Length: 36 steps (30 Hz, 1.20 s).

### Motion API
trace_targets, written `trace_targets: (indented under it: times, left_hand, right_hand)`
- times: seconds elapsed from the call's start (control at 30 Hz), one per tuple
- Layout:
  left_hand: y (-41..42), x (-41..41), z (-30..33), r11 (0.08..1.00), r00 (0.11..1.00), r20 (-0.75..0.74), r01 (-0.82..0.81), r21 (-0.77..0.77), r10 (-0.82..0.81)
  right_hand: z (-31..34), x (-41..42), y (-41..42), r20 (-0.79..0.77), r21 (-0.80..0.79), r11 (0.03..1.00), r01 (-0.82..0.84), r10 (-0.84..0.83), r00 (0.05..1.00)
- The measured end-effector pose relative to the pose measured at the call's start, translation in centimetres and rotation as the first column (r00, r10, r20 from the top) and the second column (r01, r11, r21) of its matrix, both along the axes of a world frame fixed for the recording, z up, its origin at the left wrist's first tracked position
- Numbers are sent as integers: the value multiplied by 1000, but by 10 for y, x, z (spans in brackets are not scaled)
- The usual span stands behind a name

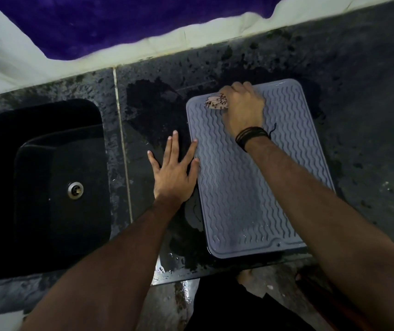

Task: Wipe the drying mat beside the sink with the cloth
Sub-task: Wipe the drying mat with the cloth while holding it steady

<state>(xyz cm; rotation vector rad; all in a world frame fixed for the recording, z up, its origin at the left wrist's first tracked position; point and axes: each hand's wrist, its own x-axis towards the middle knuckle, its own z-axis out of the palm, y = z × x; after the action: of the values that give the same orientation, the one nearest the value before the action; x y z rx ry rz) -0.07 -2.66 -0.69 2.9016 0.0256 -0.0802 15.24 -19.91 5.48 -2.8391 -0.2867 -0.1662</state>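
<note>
A grey ribbed drying mat [250, 187] lies on the dark counter to the right of the sink. My right hand [243, 111] grips a small bunched pinkish cloth [216, 102] and holds it down on the mat's far left corner. My left hand [174, 168] lies flat with spread fingers on the counter. Its index finger and thumb touch the mat's left edge.
A black sink [43, 177] with a metal drain [75, 190] sits at the left. The dark stone counter [363, 139] is wet in patches around the mat. A pale tiled wall [143, 53] runs behind it. The counter's front edge lies just below the mat.
</note>
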Motion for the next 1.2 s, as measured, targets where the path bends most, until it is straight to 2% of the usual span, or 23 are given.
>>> trace_targets:
  times: [0.07,0.17,0.23,0.33,0.43,0.57,0.7,0.87,0.93,1.03,1.2]
  left_hand:
    - [0,0,1,1000,1000,-16,-23,-14,23]
    - [-1,0,4,998,998,-41,-53,-21,52]
    - [-1,1,5,998,997,-47,-63,-26,61]
    - [-1,1,5,997,997,-50,-67,-33,65]
    - [-1,0,4,997,997,-29,-68,-43,67]
    - [-1,0,3,997,997,-34,-66,-36,65]
    - [-1,1,0,997,998,-26,-65,-31,64]
    - [1,2,-3,997,997,-18,-77,-1,77]
    - [1,1,-4,997,996,-18,-83,-6,83]
    - [1,1,-2,996,997,-18,-81,-30,80]
    - [1,0,1,996,997,-27,-77,-50,76]
  right_hand:
    - [4,3,13,20,16,996,-83,83,996]
    - [9,4,40,-49,-45,968,-248,246,968]
    - [9,7,46,-87,-85,957,-277,270,959]
    - [9,10,25,-65,-100,970,-221,216,974]
    - [4,15,-10,-40,-83,992,-98,95,995]
    - [3,16,-14,-78,-47,999,13,-17,997]
    - [7,9,28,-93,9,1000,5,-4,996]
    - [13,-7,84,-74,-33,978,-208,205,976]
    - [12,-8,83,-70,-43,970,-237,234,970]
    - [9,0,53,-65,-24,980,-196,194,979]
    - [8,17,-11,-70,-48,998,-35,32,997]
